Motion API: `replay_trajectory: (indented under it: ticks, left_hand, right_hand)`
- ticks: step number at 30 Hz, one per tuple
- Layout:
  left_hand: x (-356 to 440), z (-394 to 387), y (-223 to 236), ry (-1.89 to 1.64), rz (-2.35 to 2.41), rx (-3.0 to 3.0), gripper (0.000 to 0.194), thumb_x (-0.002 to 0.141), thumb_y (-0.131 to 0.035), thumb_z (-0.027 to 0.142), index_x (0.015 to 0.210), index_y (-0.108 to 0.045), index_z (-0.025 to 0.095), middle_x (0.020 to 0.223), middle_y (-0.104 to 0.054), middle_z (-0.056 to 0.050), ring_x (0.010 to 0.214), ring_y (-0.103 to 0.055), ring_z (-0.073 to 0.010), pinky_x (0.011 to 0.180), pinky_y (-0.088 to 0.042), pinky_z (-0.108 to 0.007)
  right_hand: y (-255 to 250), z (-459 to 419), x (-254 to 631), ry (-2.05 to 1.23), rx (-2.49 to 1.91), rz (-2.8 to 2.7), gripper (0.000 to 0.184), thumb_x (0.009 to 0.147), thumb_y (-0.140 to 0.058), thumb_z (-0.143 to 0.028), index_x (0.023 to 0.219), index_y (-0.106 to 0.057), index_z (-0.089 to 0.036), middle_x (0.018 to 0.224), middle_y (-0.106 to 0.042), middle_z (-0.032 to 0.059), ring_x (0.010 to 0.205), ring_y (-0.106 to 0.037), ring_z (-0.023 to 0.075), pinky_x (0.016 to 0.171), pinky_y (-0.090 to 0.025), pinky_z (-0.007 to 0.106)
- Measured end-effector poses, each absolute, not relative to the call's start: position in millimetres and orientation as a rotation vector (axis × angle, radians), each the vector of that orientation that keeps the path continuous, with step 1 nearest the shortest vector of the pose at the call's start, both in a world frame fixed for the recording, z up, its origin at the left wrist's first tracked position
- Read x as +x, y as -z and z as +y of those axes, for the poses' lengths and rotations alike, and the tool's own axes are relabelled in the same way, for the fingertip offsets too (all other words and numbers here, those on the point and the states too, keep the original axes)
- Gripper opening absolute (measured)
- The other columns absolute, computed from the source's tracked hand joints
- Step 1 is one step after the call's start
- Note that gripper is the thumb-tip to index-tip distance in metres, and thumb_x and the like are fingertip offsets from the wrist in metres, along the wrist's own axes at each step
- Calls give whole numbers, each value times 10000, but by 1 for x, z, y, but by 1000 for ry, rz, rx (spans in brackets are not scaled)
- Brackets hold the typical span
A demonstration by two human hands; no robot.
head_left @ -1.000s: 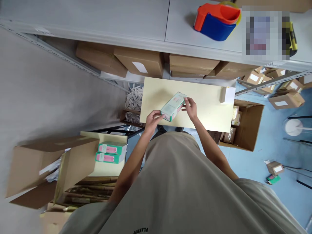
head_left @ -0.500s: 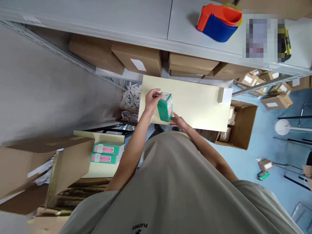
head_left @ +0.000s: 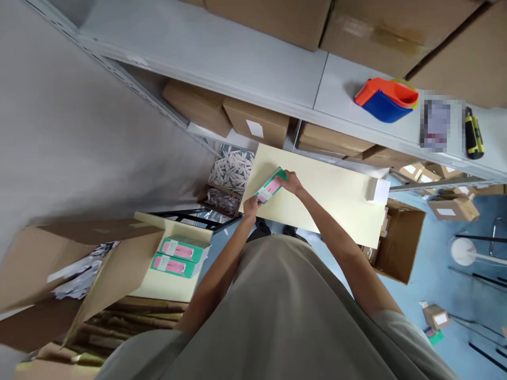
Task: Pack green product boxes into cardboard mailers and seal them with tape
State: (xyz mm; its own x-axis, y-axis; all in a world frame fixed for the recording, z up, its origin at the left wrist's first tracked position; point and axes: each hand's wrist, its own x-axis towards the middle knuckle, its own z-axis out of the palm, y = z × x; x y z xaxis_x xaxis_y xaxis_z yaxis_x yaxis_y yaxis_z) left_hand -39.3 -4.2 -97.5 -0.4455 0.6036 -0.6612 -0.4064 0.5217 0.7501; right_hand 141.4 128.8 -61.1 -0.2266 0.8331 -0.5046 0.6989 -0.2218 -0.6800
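Observation:
A green box with a pink picture on its face (head_left: 271,187) is held tilted between both hands above the pale yellow table (head_left: 317,184). My left hand (head_left: 251,207) grips its lower left end, fingers closed round it. At the upper right end, my right hand (head_left: 291,182) has its fingers closed on the box. Part of each end is hidden by the fingers. Two similar green boxes (head_left: 174,265) lie side by side on a pale board at the left, their pink pictures facing up.
A grey shelf (head_left: 198,68) crosses ahead, bearing an orange and blue tape dispenser (head_left: 386,100) and a yellow and black cutter (head_left: 474,134). A small white box (head_left: 379,191) stands at the table's right end, beside an open carton (head_left: 404,243). White pieces (head_left: 232,169) fill a bin at left.
The green box has turned from upright to slanted, its pink face now upward. My right hand has moved to its upper end, my left to its lower end. The camera view has shifted.

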Motion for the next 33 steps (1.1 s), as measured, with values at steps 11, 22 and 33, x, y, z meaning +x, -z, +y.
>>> replay_trajectory:
  ticks: [11, 22, 33]
  left_hand:
    - [-51, 37, 94, -1053, 1504, 40, 212, 838, -841, 182, 753, -649, 205, 691, -663, 2, 925, -800, -208, 1124, -639, -423]
    - [-82, -51, 63, -920, 1311, 18, 254, 903, -792, 263, 1132, -765, 158, 1223, -864, -210, 1107, -851, -293, 1150, -620, -498]
    - [-136, -106, 21, -1311, 1333, -126, 226, 963, -796, 333, 1061, -833, 133, 1156, -876, -196, 963, -869, -288, 1018, -676, -445]
  right_hand:
    - [67, 197, 72, -1290, -1922, -2082, 565, 1054, -648, -289, 1590, -636, -113, 1741, -545, 189, 1588, -568, 320, 1321, -445, 413]
    - [80, 38, 106, -1357, -1961, -1692, 661, 1002, -728, -502, 1577, -657, -184, 1656, -639, 226, 1441, -712, 381, 1145, -630, 527]
    - [31, -8, 87, -1684, -1481, -1665, 594, 908, -712, -709, 1250, -782, -228, 1233, -867, 144, 1140, -830, 307, 1072, -650, 519]
